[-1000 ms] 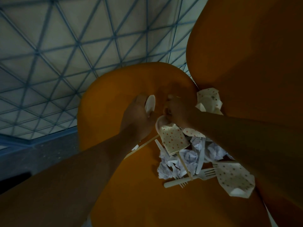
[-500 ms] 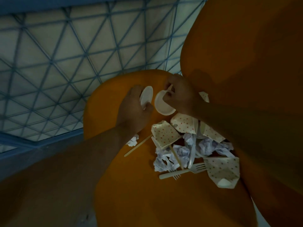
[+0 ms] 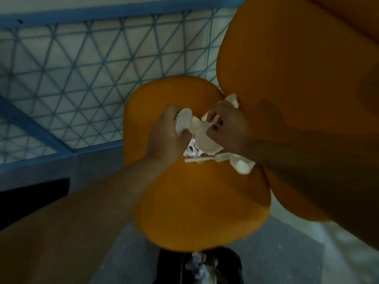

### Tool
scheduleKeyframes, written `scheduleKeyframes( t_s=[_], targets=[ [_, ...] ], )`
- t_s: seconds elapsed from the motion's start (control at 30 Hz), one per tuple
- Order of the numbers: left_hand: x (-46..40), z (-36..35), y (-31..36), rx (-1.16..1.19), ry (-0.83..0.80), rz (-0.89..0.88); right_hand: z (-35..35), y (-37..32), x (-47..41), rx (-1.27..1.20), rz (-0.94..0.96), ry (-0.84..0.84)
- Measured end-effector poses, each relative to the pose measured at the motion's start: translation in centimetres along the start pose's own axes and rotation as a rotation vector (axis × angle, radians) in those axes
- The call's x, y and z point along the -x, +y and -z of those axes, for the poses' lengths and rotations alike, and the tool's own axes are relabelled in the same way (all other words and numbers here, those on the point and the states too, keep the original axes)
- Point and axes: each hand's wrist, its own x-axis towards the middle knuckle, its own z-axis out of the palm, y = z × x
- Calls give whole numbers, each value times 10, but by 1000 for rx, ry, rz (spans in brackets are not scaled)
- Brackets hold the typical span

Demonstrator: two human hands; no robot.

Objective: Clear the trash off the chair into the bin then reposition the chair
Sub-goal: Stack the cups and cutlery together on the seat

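The chair (image 3: 196,201) seat is smooth, matt orange; the lid (image 3: 183,122) and fork (image 3: 205,159) look like white matt plastic, the wads (image 3: 191,153) crumpled paper, the floor (image 3: 287,253) rough grey

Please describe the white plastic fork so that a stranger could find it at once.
Look at the orange chair seat, in the trash pile below the two hands. The white plastic fork lies flat along the pile's near edge. It is the only long, thin piece; its neighbours are round lids and crumpled paper.

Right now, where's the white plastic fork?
In the head view the white plastic fork lies on the orange chair seat, at the near edge of the trash pile, just below the right hand and its white lid.
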Motion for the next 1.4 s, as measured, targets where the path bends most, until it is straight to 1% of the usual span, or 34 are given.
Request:
scheduleKeyframes(
  t_s=[0.07, 0.13, 0.17, 0.23, 0.33, 0.4, 0.5, 0.6, 0.67, 0.77, 0.87, 0.97, 1.1, 1.13, 1.23, 1.3, 1.4],
  targets=[
    [38, 2, 16, 9, 20, 44, 4, -11, 40, -17, 6, -39],
    [78, -1, 32, 15, 21, 80, 8, -19, 83, -47, -10, -139],
    [99, -2, 38, 22, 13, 90, 9, -21, 105, -79, -19, -190],
    [139, -7, 48, 16, -17, 108, 9, -26, 144, -114, -28, -233],
    [189, -19, 51, -33, -38, 131, 7, -33, 196, -144, -68, -205],
    [216, -26, 50, -49, -35, 116, 3, -35, 224, -154, -84, -204],
    [258, -40, 43, -26, -78, 104, -6, -29, 269, -170, -92, -213],
    [300, -60, 28, -4, -123, 133, -21, -20, 307, -181, -132, -225],
    [323, -75, 12, -12, -143, 189, -29, -14, 327, -180, -159, -215],
    [353, -99, -18, -55, -185, 347, -45, -2, 349, -181, -216, -199],
    [374, -122, -46, -135, -219, 483, -63, 10, 366, -199, -279, -164],
    [383, -139, -68, -183, -250, 561, -83, 19, 377, -235, -323, -155],
    [389, -156, -92, -211, -395, 696, -111, 33, 384, -285, -371, -145],
    [389, -157, -95, -217, -418, 707, -116, 37, 384, -285, -387, -138],
    [387, -158, -100, -198, -391, 637, -138, 54, 386, -236, -470, -157],
    [383, -154, -99, -144, -356, 589, -152, 69, 388, -164, -589, -203],
    [373, -147, -94, -117, -315, 533, -162, 85, 389, -105, -766, -213]
  ],
)
